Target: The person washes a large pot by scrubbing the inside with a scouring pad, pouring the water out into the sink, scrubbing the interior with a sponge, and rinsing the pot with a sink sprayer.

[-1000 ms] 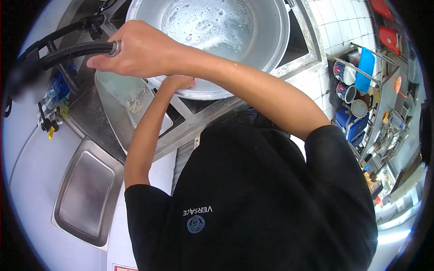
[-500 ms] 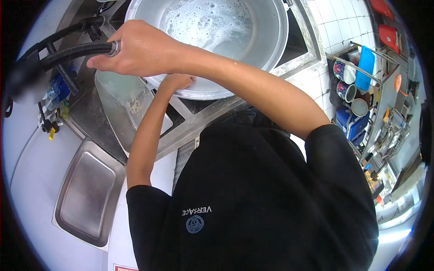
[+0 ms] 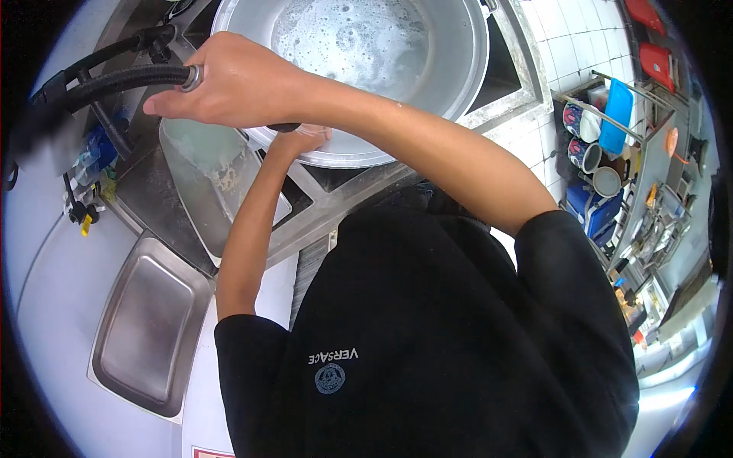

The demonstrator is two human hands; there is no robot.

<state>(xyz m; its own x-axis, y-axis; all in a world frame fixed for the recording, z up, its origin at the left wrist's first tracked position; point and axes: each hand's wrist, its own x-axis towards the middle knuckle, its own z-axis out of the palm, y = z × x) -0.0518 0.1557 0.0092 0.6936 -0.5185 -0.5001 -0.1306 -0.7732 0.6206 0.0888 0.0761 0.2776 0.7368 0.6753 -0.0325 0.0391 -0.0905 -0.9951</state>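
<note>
My right hand (image 3: 244,84) is closed around a hose sprayer, mostly hidden in the grip. A black hose (image 3: 130,76) enters it through a metal collar (image 3: 194,79), and the sprayer's dark tip (image 3: 285,127) shows below the wrist. Just under my right forearm, my left hand (image 3: 304,140) is curled at the near rim of a large metal pot (image 3: 351,159). Water seems to run over its fingers; what they hold, if anything, is hidden. Foamy, soapy water (image 3: 343,46) covers the pot's bottom.
The pot rests over a metal sink frame (image 3: 336,202). Left of it lies a cloudy rectangular tray (image 3: 206,160), and farther down a steel pan (image 3: 145,328) on the white counter. At right, a rack holds pots (image 3: 586,155) and a blue board (image 3: 617,114). White tiles (image 3: 573,38) line the floor.
The sprayer's dark tip shows more below my right wrist, and water now appears over my left hand. The hose has shifted slightly; both hands stay in nearly the same places.
</note>
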